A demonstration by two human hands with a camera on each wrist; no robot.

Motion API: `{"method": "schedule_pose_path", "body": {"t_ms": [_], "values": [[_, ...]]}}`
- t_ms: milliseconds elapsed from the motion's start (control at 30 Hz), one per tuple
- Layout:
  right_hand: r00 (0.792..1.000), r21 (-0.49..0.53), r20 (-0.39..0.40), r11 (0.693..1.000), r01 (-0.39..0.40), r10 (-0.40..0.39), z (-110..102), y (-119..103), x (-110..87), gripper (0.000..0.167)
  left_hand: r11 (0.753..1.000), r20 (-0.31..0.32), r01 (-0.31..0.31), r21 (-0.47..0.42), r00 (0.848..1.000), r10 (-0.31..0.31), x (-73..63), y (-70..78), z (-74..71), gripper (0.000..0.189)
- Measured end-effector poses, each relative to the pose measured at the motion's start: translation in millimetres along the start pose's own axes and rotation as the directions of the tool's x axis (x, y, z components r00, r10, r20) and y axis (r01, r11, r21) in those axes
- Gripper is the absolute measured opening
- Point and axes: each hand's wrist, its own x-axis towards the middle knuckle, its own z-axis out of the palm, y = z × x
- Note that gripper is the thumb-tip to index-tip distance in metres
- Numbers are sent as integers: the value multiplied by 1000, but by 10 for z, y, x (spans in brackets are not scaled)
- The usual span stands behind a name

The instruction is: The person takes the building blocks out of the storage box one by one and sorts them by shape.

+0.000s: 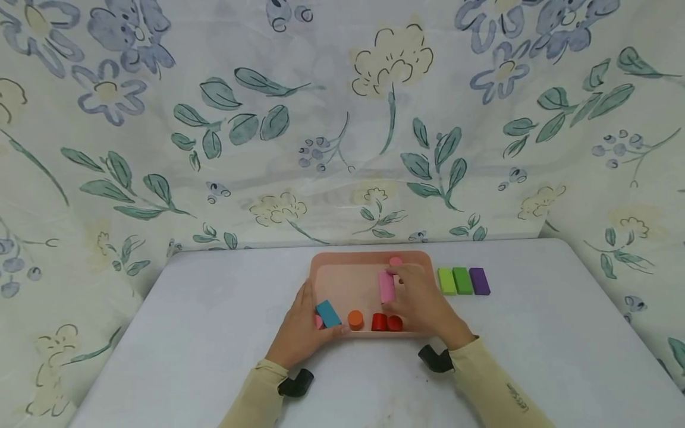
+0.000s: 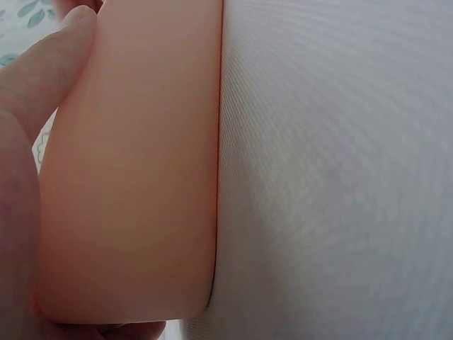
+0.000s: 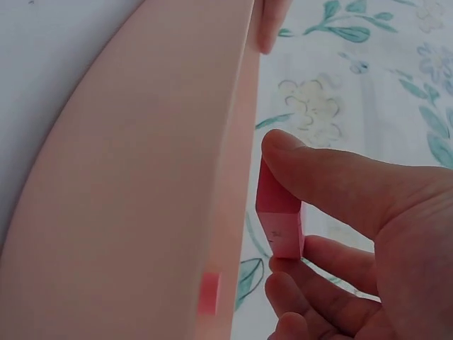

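My right hand (image 1: 420, 300) pinches a pink rectangular block (image 1: 387, 288) between thumb and fingers, over the right part of a shallow peach tray (image 1: 369, 258). The right wrist view shows the thumb on one side of the block and fingertips at its lower end. My left hand (image 1: 302, 330) holds the tray's near left corner, fingers along the left side and thumb at the front rim. Inside the tray, a blue block (image 1: 328, 313) leans by that hand, beside a partly hidden pink piece (image 1: 319, 321). An orange cylinder (image 1: 355, 320) and two red cylinders (image 1: 379, 322) line the front.
Another pink round piece (image 1: 395, 261) sits at the tray's back, just beyond the right fingers. Right of the tray, a lime block (image 1: 446, 281), a green block (image 1: 462, 280) and a purple block (image 1: 480, 281) lie in a row on the white table (image 1: 214, 333). Behind hangs a flowered cloth (image 1: 332, 196).
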Motion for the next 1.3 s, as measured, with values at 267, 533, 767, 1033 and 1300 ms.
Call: {"method": "schedule_pose_path", "body": {"t_ms": [267,533,767,1033,1300], "values": [[1000,-13,14,1000,14,-13,-102,126,-74,75,1000,0,-8,-14,1000,8,11,-8,-5,128],[1000,43,-10,999,-24,24,-163,230,-110,71,1000,3,-6,-14,1000,6,12,-3,-4,128],[999,59,-30,998,24,-22,-214,351,-107,75,1000,-3,-1,-4,1000,1,8,-14,0,129],[1000,63,-24,998,7,-6,-305,455,-177,70,1000,-2,0,-15,1000,0,-1,-10,-7,129],[999,59,-37,998,-30,32,-404,576,-273,66,1000,2,7,-24,1000,-7,-5,3,-9,128]]}}
